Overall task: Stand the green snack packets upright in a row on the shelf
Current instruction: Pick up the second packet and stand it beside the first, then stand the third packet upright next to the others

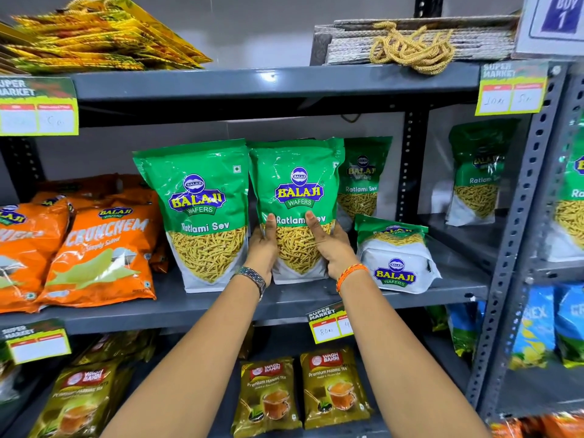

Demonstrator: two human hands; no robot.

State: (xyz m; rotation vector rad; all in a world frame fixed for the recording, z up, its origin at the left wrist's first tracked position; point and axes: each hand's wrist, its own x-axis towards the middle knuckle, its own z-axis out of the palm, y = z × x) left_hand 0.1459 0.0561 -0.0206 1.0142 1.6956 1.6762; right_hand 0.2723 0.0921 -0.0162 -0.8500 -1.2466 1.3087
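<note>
Both hands grip one green Ratlami Sev packet [297, 184] standing upright on the grey middle shelf [284, 300]. My left hand [264, 245] holds its lower left side, my right hand [330, 245] its lower right side, thumbs on the front. Another green packet [202, 203] stands upright just to its left, touching it. A third upright packet [363, 178] stands behind on the right. A fourth packet [395, 257] lies tipped back on the shelf at the right, its white base facing me.
Orange Crunchem bags [101, 254] lie at the left of the same shelf. More green packets [477, 175] stand in the bay to the right, past the perforated upright [518, 235]. Tea packs [300, 393] fill the shelf below; price tags hang on the shelf edges.
</note>
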